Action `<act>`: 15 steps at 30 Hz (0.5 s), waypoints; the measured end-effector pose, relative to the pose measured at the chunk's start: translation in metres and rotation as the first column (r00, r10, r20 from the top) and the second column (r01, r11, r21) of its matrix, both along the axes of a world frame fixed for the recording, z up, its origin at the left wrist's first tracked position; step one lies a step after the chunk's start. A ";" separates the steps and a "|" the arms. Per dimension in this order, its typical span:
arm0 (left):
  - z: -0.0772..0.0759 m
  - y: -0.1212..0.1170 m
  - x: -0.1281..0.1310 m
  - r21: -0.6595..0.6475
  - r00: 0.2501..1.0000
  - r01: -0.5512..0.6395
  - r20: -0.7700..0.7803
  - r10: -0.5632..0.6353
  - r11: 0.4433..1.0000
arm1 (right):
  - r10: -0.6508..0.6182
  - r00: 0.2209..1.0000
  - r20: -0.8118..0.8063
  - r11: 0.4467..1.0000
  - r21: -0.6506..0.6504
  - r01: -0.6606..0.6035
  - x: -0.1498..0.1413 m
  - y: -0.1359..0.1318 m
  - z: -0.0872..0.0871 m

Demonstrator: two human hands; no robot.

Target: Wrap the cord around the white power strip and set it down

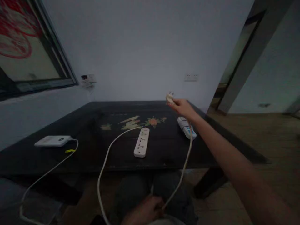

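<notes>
My right hand (181,107) is stretched out over the far right of the table, its fingers closed on a white plug (169,97) with the prongs pointing up and away. From the plug a white cord (188,153) hangs down to my lap. There my left hand (148,209), dim and partly blurred, has its fingers closed around the cord. A white power strip (142,143) lies face up on the table, its own cord end looping left and down off the front edge. Beyond the plug, apart from it, a double wall socket (191,77) is set in the wall.
A second power strip (187,128) with its cord wrapped round it lies under my right forearm. On the left lies a white device (52,141) with a cable and a yellow tie (70,151). The dark table (105,109) meets the wall; another socket (92,78) is at the left.
</notes>
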State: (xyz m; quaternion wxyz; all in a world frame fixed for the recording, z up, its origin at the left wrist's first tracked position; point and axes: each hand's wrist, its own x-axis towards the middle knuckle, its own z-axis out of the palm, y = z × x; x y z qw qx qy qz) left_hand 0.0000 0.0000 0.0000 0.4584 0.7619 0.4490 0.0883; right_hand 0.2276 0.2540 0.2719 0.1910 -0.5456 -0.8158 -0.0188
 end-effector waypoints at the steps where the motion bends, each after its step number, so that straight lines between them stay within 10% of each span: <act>1: 0.000 -0.001 -0.002 -0.015 1.000 0.004 -0.023 -0.004 1.000 | -0.004 1.000 0.025 0.999 -0.044 0.005 -0.009 0.003 -0.013; 9: 0.000 -0.002 -0.012 -0.114 0.997 0.005 -0.077 -0.013 0.993 | -0.183 0.969 0.169 0.953 -0.213 0.217 -0.041 0.022 -0.107; 15: 0.043 0.000 -0.015 0.006 0.998 -0.050 -0.049 0.050 0.999 | -0.228 0.935 0.270 0.923 -0.246 0.296 -0.047 0.023 -0.130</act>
